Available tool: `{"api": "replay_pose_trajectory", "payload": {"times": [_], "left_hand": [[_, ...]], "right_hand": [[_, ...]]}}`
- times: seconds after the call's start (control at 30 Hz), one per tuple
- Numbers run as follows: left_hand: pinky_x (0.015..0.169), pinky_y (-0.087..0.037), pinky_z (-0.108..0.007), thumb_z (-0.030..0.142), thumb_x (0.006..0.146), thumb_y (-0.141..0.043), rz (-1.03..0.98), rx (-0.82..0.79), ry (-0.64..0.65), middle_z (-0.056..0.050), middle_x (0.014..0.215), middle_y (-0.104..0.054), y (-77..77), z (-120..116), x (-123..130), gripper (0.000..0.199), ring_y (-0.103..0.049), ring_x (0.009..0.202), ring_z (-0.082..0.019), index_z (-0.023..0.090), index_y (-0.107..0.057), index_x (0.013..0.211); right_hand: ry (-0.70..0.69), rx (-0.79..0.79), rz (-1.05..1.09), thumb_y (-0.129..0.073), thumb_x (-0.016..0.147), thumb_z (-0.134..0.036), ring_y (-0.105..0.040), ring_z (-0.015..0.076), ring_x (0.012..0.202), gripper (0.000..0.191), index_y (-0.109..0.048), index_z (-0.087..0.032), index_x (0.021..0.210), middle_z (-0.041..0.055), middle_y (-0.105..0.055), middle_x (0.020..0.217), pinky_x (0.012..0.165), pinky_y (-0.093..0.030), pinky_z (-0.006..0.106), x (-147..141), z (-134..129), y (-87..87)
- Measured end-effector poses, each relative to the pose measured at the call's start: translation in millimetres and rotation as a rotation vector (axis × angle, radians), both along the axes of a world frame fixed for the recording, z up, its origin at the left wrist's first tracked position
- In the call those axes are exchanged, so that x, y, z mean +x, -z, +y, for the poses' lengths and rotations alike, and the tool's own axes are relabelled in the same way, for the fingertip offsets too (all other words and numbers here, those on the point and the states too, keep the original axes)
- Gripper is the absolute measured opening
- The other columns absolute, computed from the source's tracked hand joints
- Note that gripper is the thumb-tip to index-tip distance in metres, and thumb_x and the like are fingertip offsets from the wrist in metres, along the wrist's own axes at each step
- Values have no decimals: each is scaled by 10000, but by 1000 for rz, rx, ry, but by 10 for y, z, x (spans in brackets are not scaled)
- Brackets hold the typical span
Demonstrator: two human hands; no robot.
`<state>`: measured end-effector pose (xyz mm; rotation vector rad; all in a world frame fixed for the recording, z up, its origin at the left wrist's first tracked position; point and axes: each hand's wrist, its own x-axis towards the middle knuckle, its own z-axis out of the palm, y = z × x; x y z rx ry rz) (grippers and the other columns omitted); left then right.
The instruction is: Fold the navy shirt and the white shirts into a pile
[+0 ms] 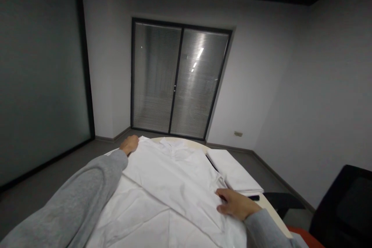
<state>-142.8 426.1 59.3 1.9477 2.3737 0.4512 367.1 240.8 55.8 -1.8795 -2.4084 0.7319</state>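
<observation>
A white shirt (174,178) lies spread over the table, its collar (171,145) towards the far edge. One sleeve seems to be folded across the body, with creases running slantwise. At the far left corner of the cloth, my left hand (129,144) is closed on the shirt's edge, its fingertips partly hidden. My right hand (234,203) is at the near right side, thumb and fingers pinching the shirt's fabric. Grey sleeves cover both my forearms.
Beside the shirt on the right lies a folded white cloth (234,170), with a dark strip (254,198) showing at its near corner. The pale table's rounded edge (274,217) shows at right. A black chair (343,205) stands there. Glass doors (177,81) are behind.
</observation>
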Motion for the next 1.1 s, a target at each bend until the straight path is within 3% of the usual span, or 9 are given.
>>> {"api": "replay_pose_trajectory", "payload": {"times": [0.2,0.33,0.47,0.53,0.6,0.7,0.8,0.9,1.1], "left_hand": [[904,-539,-487,199,1018,-415,132,64,67,-268,1224,-701,-53,-175,201,370,-701,1112,-372,85,-663,1267],[1146,-393,-500,328,1046,-385,223,194,290,-191,1528,-546,-63,-404,426,474,-507,1408,-344,190,-550,1468],[1230,-263,-548,557,1038,-400,267,111,530,-113,1682,-397,157,-579,514,629,-343,1543,-346,235,-472,1574],[1240,-208,-598,601,1036,-379,253,40,509,-95,1701,-358,310,-627,484,665,-296,1570,-361,261,-440,1603],[1256,-154,-602,593,1044,-356,246,27,473,-75,1706,-343,442,-657,431,662,-274,1584,-346,276,-413,1622],[1273,-122,-564,569,1055,-332,255,92,458,-54,1705,-342,556,-676,369,647,-278,1588,-313,278,-404,1628],[1274,-143,-536,570,1055,-333,253,139,437,-43,1694,-371,587,-686,364,631,-299,1580,-302,294,-432,1613],[1271,-134,-555,563,1053,-339,270,205,348,-76,1682,-394,591,-716,397,636,-290,1580,-331,254,-467,1594],[1260,-153,-576,549,1062,-328,231,223,253,-110,1662,-423,611,-754,421,619,-338,1554,-347,227,-508,1560]], "right_hand": [[63,31,-135,-723,779,-256,-701,256,1036,335,-697,-207,1110,84,-755,1130,857,-467,325,-52,-21,-19],[147,110,-250,-678,822,-235,-716,337,1030,337,-680,-206,1158,140,-753,1137,828,-484,403,-148,-152,-76],[183,414,-401,-566,913,-210,-652,422,1144,410,-637,-169,1314,212,-699,1241,960,-467,546,-417,-341,-185],[170,642,-422,-577,961,-295,-610,420,1208,459,-605,-165,1400,212,-670,1308,1082,-417,581,-626,-408,-193],[132,729,-360,-574,995,-403,-559,416,1302,551,-553,-154,1487,216,-619,1421,1167,-370,578,-843,-454,-132],[-94,608,-213,-549,1017,-485,-379,388,1513,652,-448,-199,1594,149,-435,1647,1260,-282,569,-1083,-495,46],[-293,388,-115,-409,1072,-518,-192,347,1609,632,-338,-276,1651,47,-264,1735,1305,-141,611,-1170,-510,194],[-287,243,-82,-302,1074,-625,-101,363,1621,704,-266,-258,1673,46,-173,1748,1303,-86,634,-1161,-506,229],[-290,203,-70,-277,1042,-716,-22,372,1621,779,-218,-275,1681,38,-104,1752,1298,-33,640,-1151,-506,170]]}}
